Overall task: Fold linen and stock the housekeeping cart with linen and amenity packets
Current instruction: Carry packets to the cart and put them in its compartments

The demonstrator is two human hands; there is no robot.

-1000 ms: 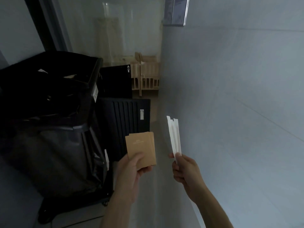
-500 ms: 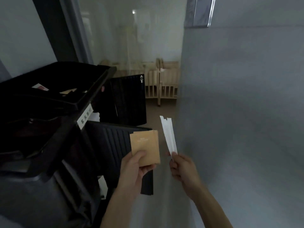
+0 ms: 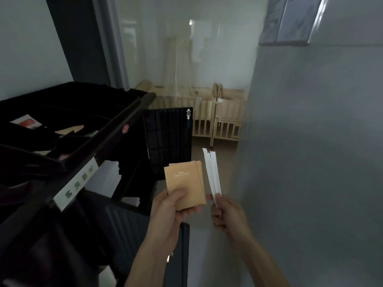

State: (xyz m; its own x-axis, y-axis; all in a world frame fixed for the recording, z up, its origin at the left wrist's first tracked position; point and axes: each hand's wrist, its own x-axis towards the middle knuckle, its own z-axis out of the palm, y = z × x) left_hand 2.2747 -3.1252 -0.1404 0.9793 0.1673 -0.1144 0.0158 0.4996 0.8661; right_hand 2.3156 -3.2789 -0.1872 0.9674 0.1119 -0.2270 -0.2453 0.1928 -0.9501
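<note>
Beside the black cart (image 3: 87, 146), left hand (image 3: 172, 212) grips tan packets (image 3: 185, 186); right hand (image 3: 224, 214) pinches white sachets (image 3: 212, 172) near the grey wall (image 3: 310, 141).

Open floor ahead between the black cart (image 3: 107, 129) on the left and the grey wall (image 3: 310, 141) on the right.

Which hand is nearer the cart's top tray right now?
Left. The left hand, holding tan packets, is just right of the cart's top tray; the right hand, pinching white sachets, is farther right.
</note>
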